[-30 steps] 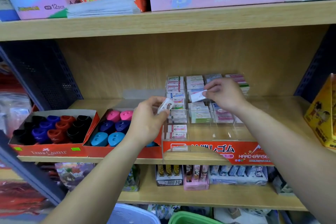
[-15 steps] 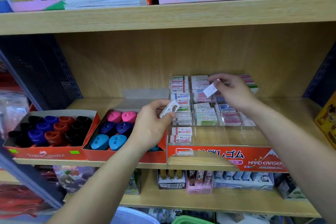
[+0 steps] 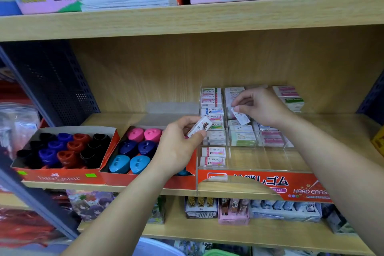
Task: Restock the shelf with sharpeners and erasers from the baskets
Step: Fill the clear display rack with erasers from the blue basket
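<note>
Erasers (image 3: 214,152) sit in a clear tray (image 3: 268,161); left hand (image 3: 176,147) pinches 1 white eraser (image 3: 199,129), right hand (image 3: 264,108) pinches another eraser (image 3: 241,118) above it.

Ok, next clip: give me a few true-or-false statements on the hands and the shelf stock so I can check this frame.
1. Each hand holds an eraser. True: the left hand grips a patterned eraser, and the right hand pinches a pale eraser.
2. The right hand is over the pink sharpeners. False: it is over the clear organiser.
3. The pink sharpeners sit in the front row. False: they are at the back; the teal sharpeners are in front.
4. The leftmost red box reads Faber-Castell. True.
</note>
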